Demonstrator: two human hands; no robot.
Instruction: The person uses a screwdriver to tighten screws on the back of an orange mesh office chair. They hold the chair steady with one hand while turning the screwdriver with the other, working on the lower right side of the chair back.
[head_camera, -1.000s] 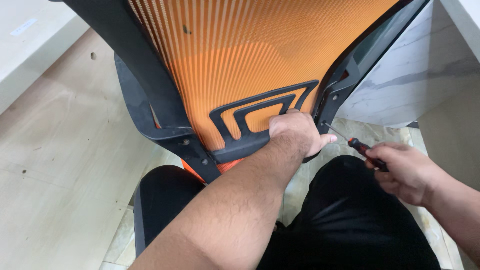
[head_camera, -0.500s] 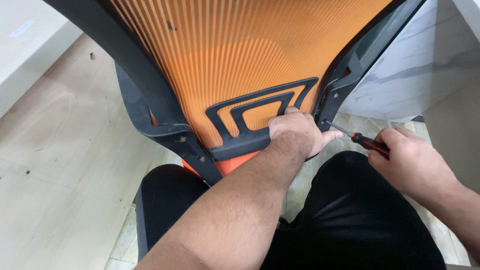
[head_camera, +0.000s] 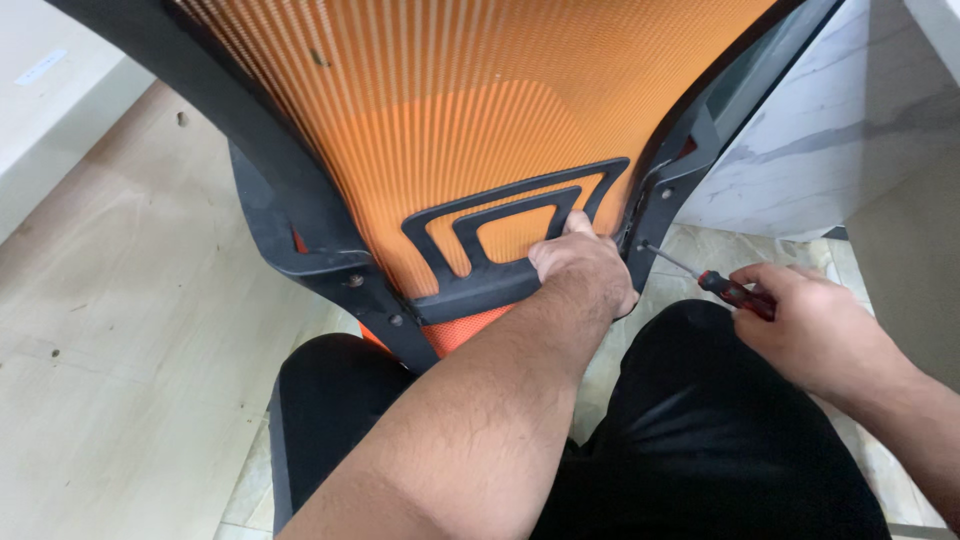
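Head camera looks down, close over the chair back (head_camera: 470, 130).

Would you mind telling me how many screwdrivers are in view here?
1. A red-and-black screwdriver is held in the right hand, its tip at the chair frame. Others may be hidden.

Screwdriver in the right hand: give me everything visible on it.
The screwdriver has a red and black handle and a thin bare metal shaft. The right hand wraps the handle's rear, hiding its end. It lies slanted, with the tip up-left at the chair frame, beside a screw hole. Tip contact is too small to tell.
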